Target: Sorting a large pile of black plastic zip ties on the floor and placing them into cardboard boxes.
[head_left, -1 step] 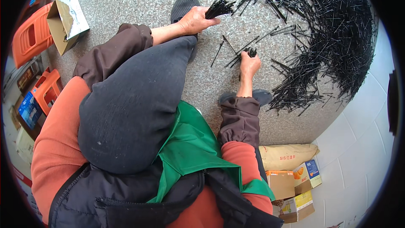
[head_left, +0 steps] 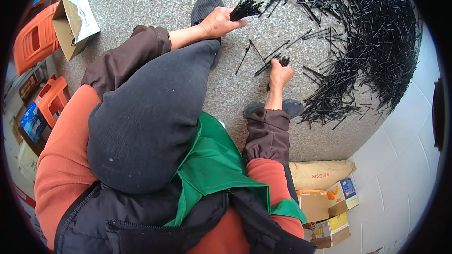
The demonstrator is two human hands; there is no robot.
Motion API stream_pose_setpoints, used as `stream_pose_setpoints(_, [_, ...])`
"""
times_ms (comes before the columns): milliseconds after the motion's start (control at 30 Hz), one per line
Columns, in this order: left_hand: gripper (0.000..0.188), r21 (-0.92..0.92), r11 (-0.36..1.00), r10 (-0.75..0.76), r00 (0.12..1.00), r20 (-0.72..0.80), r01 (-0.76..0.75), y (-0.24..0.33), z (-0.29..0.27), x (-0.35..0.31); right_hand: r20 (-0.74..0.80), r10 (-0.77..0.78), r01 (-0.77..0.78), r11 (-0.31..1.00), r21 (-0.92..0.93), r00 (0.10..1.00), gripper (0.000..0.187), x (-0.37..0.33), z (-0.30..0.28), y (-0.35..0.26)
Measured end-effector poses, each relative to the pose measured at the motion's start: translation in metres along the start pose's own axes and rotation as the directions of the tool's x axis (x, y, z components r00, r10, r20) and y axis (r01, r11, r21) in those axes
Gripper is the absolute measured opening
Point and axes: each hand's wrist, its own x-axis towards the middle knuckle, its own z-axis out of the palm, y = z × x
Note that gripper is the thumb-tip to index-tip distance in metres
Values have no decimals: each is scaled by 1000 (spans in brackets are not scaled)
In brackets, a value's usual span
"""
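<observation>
My left hand (head_left: pixel 218 22) is closed around a bundle of thin black sticks (head_left: pixel 246 9), whose ends fan out past the fingers toward the right. Lower and farther right, my right hand (head_left: pixel 281 72) is closed on a smaller bunch of black sticks (head_left: pixel 285 61), mostly hidden by the fingers. A few loose sticks (head_left: pixel 243 59) lie on the speckled floor to its left, and others poke out from beside the fingertips. A large tangled heap of the same sticks (head_left: pixel 376 42) spreads over the right side, with a looser fringe facing my right hand.
An open cardboard box (head_left: pixel 75 26) stands at the upper left by orange plastic stools (head_left: pixel 35 40). My shoes (head_left: pixel 205 7) rest on the floor near both hands. At the lower right are a tan sack (head_left: pixel 320 173) and several cartons (head_left: pixel 313 204) beside a white tiled surface (head_left: pixel 400 160).
My right hand has shifted very slightly right and down with its bunch. My left hand and its bundle look nearly still.
</observation>
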Motion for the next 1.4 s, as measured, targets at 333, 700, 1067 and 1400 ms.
stream_pose_setpoints(333, [27,-11,996,87,995,-41,-87,2,3,1,17,-127,128,967,-219,992,25,-4,-8,10])
stream_pose_setpoints(700, [28,33,995,95,994,-51,-93,1,1,0,128,120,-151,952,265,985,15,8,-18,17])
stream_pose_setpoints(1067, [27,11,994,110,993,-52,-110,0,1,-1,124,-213,235,949,-209,969,27,21,7,-39])
stream_pose_setpoints(1400, [34,-26,998,-52,998,47,54,1,-2,0,388,-382,529,740,-415,839,25,-28,24,-38])
